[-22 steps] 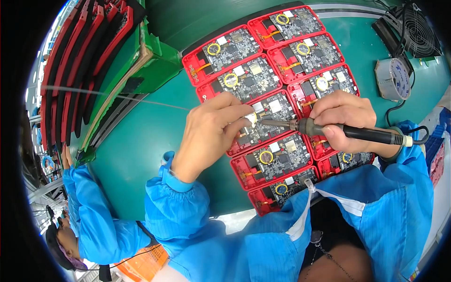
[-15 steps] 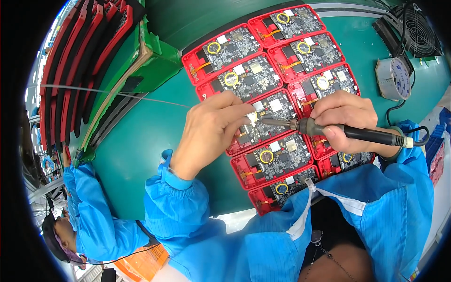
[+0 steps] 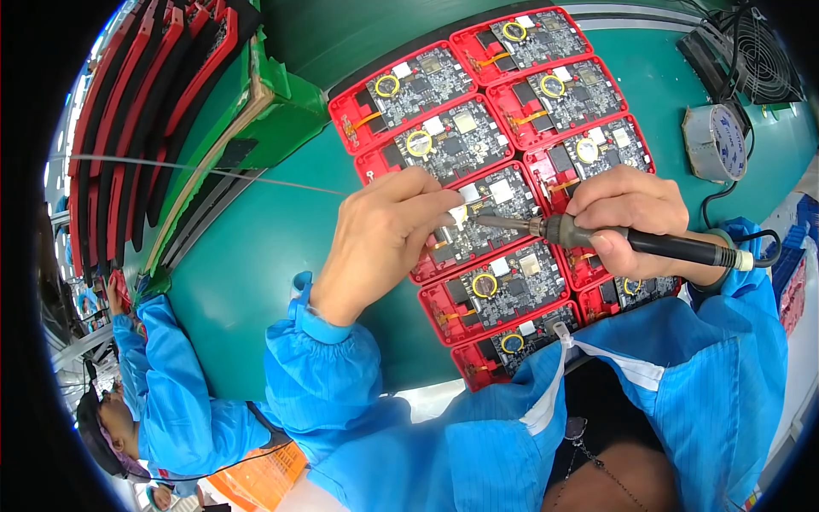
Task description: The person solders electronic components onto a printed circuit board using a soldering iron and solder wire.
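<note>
Mid-frame, we are apparently soldering a circuit board (image 3: 492, 205): our left hand (image 3: 384, 226) is seemingly pinching a thin wire (image 3: 256, 178), our right hand (image 3: 630, 207) gripping the soldering iron (image 3: 674, 246); next likely needs steadiness.

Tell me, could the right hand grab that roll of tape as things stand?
Probably not straight away: the right hand is wrapped around the soldering iron. Otherwise the way looks free; nothing seems to block the roll of tape.

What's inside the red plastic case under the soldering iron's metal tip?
A dark circuit board with a square white component. The bare left hand covers part of the case's left side; contents there are hidden.
</note>
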Tool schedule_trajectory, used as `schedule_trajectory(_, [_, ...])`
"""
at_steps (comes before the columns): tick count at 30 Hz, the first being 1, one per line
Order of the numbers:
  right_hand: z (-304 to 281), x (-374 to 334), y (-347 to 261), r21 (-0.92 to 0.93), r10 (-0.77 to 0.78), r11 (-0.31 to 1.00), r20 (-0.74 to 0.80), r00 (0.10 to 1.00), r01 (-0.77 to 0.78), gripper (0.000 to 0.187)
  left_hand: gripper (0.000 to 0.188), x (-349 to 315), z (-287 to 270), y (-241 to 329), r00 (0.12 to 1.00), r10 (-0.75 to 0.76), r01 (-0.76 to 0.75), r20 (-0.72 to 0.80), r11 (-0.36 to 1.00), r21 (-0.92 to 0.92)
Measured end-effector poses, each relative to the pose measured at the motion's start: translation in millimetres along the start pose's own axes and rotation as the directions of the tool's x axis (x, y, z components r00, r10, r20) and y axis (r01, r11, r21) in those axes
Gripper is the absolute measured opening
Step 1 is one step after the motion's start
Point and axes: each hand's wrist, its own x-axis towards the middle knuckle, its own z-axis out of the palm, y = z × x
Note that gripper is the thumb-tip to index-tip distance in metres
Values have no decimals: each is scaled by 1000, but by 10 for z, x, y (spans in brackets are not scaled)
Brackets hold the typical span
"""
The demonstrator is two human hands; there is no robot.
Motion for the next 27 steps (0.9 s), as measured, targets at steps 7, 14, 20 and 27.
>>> schedule_trajectory(7, [36,-7,35,-34,-38,999,-19,999,38,22,23,-24,32,-15,999,-30,30,-17,999,-16])
schedule_trajectory(14, [34,0,32,-37,-43,998,-19,999,42,22,23,-18,16,-20,999,-30,30,-13,999,-21])
schedule_trajectory(20, [35,-5,29,-35,-35,999,-26,999,34,22,21,-8,13,2,998,-56,56,5,997,-51])
schedule_trajectory(27, [-36,-37,8,-13,-8,1000,-39,999,8,11,19,-17,10,0,998,-50,51,23,998,-44])
